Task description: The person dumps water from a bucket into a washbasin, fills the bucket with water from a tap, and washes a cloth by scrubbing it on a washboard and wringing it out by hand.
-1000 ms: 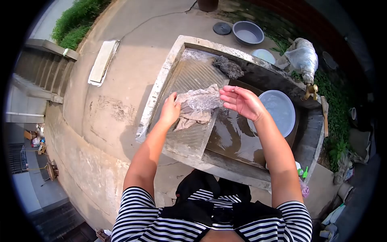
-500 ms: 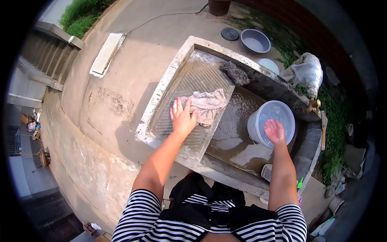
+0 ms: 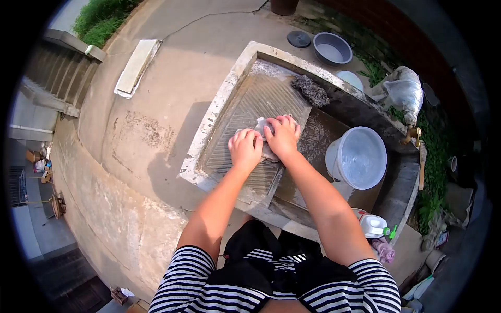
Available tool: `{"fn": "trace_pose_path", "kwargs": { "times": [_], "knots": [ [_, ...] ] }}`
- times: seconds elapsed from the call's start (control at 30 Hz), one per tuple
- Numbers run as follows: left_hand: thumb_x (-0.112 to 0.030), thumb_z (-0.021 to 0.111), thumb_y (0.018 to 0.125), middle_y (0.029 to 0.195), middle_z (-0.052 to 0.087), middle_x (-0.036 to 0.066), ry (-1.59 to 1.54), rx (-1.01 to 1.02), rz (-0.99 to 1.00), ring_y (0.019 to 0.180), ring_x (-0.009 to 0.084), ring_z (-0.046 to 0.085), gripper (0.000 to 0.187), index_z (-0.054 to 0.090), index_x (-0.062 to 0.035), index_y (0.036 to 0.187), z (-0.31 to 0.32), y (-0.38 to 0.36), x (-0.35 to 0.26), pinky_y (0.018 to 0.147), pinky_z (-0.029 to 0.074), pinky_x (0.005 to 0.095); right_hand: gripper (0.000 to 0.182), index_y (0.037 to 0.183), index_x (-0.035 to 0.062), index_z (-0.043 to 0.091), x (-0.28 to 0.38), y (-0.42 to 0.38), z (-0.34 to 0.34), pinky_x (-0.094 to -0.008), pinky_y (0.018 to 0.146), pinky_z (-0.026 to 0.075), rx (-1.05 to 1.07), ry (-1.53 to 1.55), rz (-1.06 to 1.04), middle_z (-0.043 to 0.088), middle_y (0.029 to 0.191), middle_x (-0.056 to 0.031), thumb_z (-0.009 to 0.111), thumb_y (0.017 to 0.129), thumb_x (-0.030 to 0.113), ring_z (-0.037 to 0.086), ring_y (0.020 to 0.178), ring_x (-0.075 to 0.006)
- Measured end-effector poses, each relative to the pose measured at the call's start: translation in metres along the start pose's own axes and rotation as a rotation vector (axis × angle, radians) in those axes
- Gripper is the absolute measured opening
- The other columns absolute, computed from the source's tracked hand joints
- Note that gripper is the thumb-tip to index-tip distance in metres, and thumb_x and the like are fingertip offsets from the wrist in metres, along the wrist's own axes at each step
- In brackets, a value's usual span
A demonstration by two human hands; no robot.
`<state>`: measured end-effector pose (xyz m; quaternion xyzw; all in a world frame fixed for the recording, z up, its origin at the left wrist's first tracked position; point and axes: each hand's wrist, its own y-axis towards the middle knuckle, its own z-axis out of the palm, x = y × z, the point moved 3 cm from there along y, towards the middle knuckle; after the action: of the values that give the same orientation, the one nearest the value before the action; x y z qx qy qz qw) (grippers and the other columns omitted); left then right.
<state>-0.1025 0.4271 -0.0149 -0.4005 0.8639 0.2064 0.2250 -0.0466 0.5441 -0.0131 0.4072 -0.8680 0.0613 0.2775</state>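
Note:
A wet greyish-beige cloth [image 3: 269,153] lies bunched on the ridged washboard slab [image 3: 245,112] of a concrete sink. My left hand [image 3: 246,150] grips its left side with curled fingers. Close beside it, my right hand [image 3: 282,136] is closed over the cloth's right part. Both hands cover most of the cloth, so only small bits show between and below them. In the sink's deeper basin stands a white bucket [image 3: 360,158] of water, to the right of my right hand.
A dark grey mesh rag [image 3: 310,91] sits at the slab's far right corner. A brass tap [image 3: 411,135] and a wooden-handled brush [image 3: 421,166] are on the right rim. A white jug with a green cap [image 3: 373,226] stands near right. Beyond the sink is a grey basin [image 3: 333,48].
My right hand has moved left from the bucket's water onto the cloth. The cloth, spread out before, is now bunched under both hands, and my left hand has curled its fingers.

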Motion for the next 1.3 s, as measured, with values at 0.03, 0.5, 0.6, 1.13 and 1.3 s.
{"fn": "trace_pose_path", "kwargs": {
  "times": [0.03, 0.5, 0.6, 1.13, 1.3],
  "knots": [
    [-0.023, 0.054, 0.084, 0.092, 0.060, 0.006, -0.053, -0.090, 0.016, 0.092, 0.0267, 0.054, 0.015, 0.061, -0.0095, 0.085, -0.004, -0.005, 0.003, 0.083, 0.036, 0.0430, 0.022, 0.100, 0.0142, 0.064, 0.000, -0.006, 0.001, -0.0451, 0.097, 0.030, -0.019, 0.116, -0.099, 0.059, 0.098, -0.0085, 0.060, 0.081, 0.024, 0.048, 0.107, -0.0283],
    [-0.025, 0.054, 0.084, 0.100, 0.057, 0.002, 0.213, -0.020, 0.095, 0.104, 0.0224, 0.048, 0.017, 0.061, -0.0126, 0.093, 0.005, 0.028, 0.007, 0.097, 0.029, 0.0474, 0.033, 0.115, 0.0143, 0.056, 0.019, 0.002, 0.016, -0.0616, 0.103, 0.019, -0.128, -0.126, -0.173, 0.059, 0.099, -0.0034, 0.055, 0.083, 0.023, 0.051, 0.105, -0.0263],
    [-0.020, 0.055, 0.081, 0.102, 0.053, 0.006, 0.085, 0.029, 0.146, 0.103, 0.0250, 0.047, 0.014, 0.058, -0.0116, 0.092, -0.019, -0.045, 0.002, 0.096, 0.028, 0.0487, 0.029, 0.105, 0.0136, 0.058, 0.017, -0.067, 0.002, -0.0498, 0.095, 0.032, -0.083, 0.098, -0.267, 0.058, 0.086, -0.0038, 0.061, 0.076, 0.017, 0.053, 0.090, -0.0241],
    [-0.024, 0.056, 0.081, 0.093, 0.056, 0.005, 0.075, 0.079, 0.183, 0.094, 0.0256, 0.050, 0.015, 0.059, -0.0109, 0.087, -0.021, -0.060, 0.000, 0.093, 0.030, 0.0443, 0.024, 0.099, 0.0171, 0.063, 0.019, -0.080, -0.003, -0.0379, 0.079, 0.040, 0.094, 0.108, -0.233, 0.061, 0.076, -0.0007, 0.060, 0.075, 0.017, 0.057, 0.078, -0.0220],
    [-0.024, 0.053, 0.082, 0.097, 0.056, 0.004, 0.214, -0.005, 0.226, 0.102, 0.0231, 0.047, 0.017, 0.060, -0.0099, 0.089, 0.007, 0.045, 0.000, 0.092, 0.031, 0.0430, 0.024, 0.102, 0.0134, 0.061, 0.018, 0.020, 0.014, -0.0393, 0.081, 0.037, -0.010, 0.001, -0.145, 0.063, 0.084, -0.0045, 0.055, 0.079, 0.019, 0.057, 0.086, -0.0247]
  ]
}}
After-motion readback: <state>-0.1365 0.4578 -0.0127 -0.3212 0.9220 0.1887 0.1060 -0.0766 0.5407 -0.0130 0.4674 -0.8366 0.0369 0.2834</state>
